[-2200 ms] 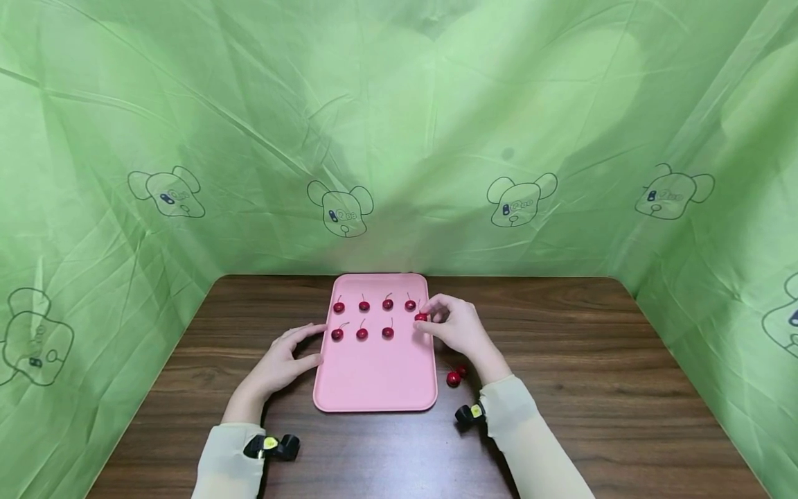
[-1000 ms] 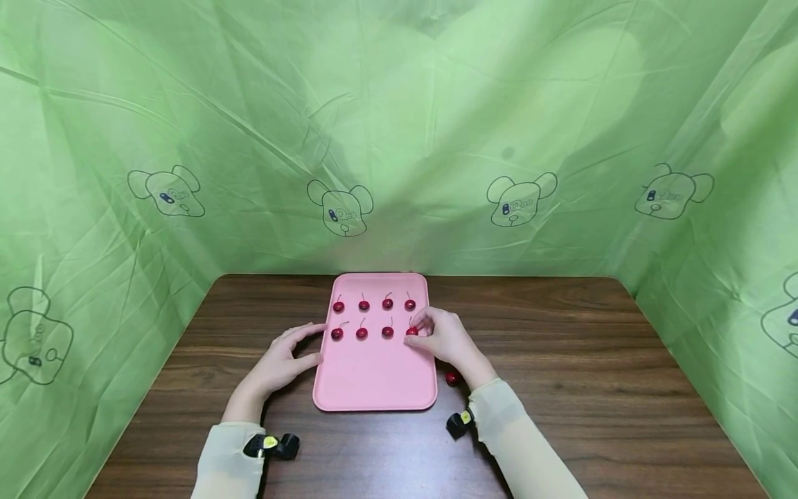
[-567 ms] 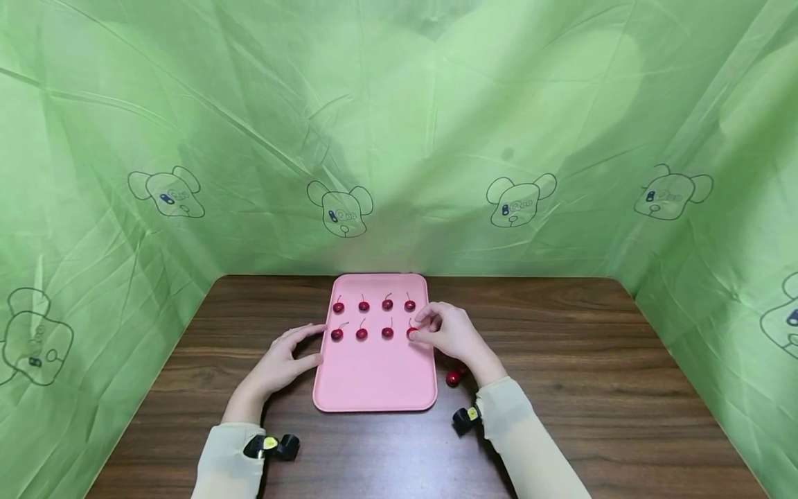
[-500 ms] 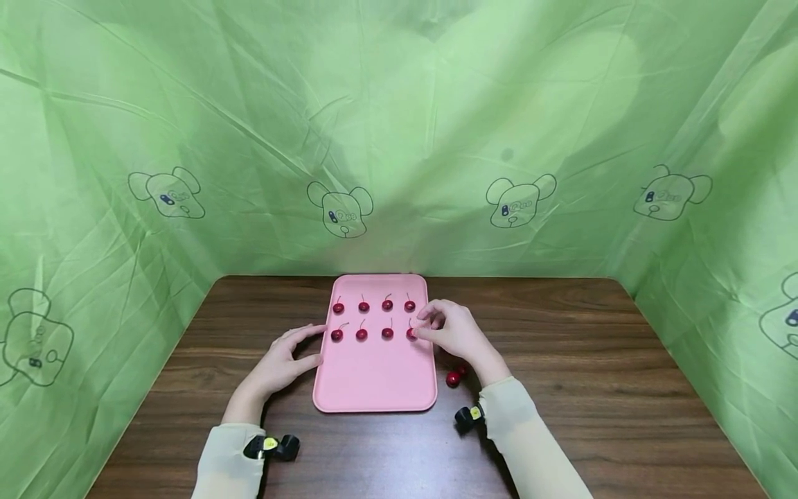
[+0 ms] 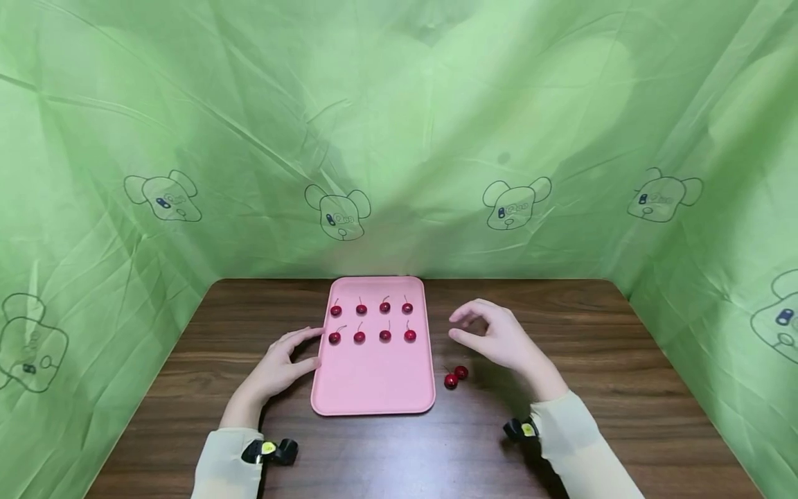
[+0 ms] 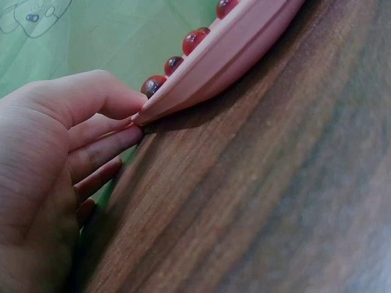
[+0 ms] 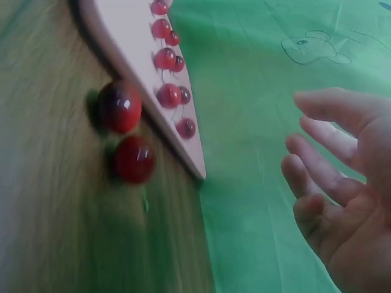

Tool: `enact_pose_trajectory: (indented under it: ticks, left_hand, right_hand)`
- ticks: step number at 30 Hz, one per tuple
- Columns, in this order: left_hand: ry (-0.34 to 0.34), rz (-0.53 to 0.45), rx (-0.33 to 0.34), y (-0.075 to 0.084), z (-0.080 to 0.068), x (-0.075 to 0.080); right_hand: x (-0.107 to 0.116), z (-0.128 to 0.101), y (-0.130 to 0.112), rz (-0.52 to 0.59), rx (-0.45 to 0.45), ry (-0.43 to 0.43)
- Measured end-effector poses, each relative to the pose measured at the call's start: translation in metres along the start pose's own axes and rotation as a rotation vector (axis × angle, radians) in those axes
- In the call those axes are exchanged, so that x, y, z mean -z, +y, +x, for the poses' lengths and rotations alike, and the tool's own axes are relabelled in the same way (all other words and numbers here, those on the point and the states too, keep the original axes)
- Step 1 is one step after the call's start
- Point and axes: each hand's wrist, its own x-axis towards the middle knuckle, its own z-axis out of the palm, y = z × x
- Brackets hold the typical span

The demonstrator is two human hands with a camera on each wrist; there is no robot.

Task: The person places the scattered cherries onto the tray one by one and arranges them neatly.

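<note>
A pink tray (image 5: 374,388) lies on the table, bearing two rows of red stemmed cherries; the right end of the nearer row is a cherry (image 5: 409,336). At the tray's left rim, the thumb and fingertips of my left hand (image 5: 282,364) touch the edge, seen close in the left wrist view. My right hand (image 5: 499,336) is raised right of the tray, fingers loosely bent and nothing between them. Two loose cherries, one in front (image 5: 451,380) and one just behind it (image 5: 461,373), lie on the table between the tray and my right forearm.
The dark wooden table (image 5: 586,346) meets a green cloth screen (image 5: 430,138) along its back and sides. A black wrist camera (image 5: 271,452) is strapped over the left sleeve, another camera (image 5: 520,430) over the right.
My right hand has set a cherry at the right end of the nearer row, let it go and moved right off the tray. My left hand stays at the rim.
</note>
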Motion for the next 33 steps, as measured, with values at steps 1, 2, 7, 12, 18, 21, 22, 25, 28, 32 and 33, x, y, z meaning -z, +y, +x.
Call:
enact_pose_trajectory:
  ticks: [1,2,7,12,18,21,22,25,28,32,33]
  left_hand:
    - [0.000,0.000,0.001,0.000,0.000,0.000]
    - [0.001,0.001,0.002,0.000,0.000,-0.001]
    - [0.002,0.003,0.000,0.000,-0.001,-0.001]
    - [0.007,-0.004,0.002,0.000,0.000,-0.001]
    - [-0.006,0.016,0.013,0.000,0.000,0.000]
    - [-0.009,0.018,0.016,0.001,0.001,-0.001]
    - [-0.009,0.017,0.020,0.001,0.001,-0.001]
    - [-0.015,0.015,0.020,0.003,0.001,-0.001]
    - [-0.017,0.011,0.019,0.003,0.001,-0.001]
    - [-0.010,0.005,0.023,0.002,0.000,0.000]
    - [-0.008,0.005,0.024,0.002,0.000,0.000]
  right_hand:
    - [0.003,-0.004,0.001,-0.011,0.004,0.013]
    - [0.005,-0.009,0.002,-0.019,0.014,0.029]
    - [0.009,-0.025,0.010,-0.048,0.080,0.114]
    - [0.006,-0.038,0.018,-0.055,0.094,0.132]
    - [-0.003,-0.054,0.028,-0.071,0.051,0.058]
    - [-0.007,-0.058,0.032,-0.093,0.046,0.028]
    - [-0.008,-0.059,0.033,-0.100,0.044,0.019]
    - [-0.011,-0.061,0.035,-0.109,0.035,-0.002]
    - [-0.013,-0.062,0.037,-0.101,0.021,-0.032]
    - [-0.017,-0.063,0.039,-0.092,-0.007,-0.069]
    - [-0.018,-0.063,0.039,-0.087,-0.016,-0.077]
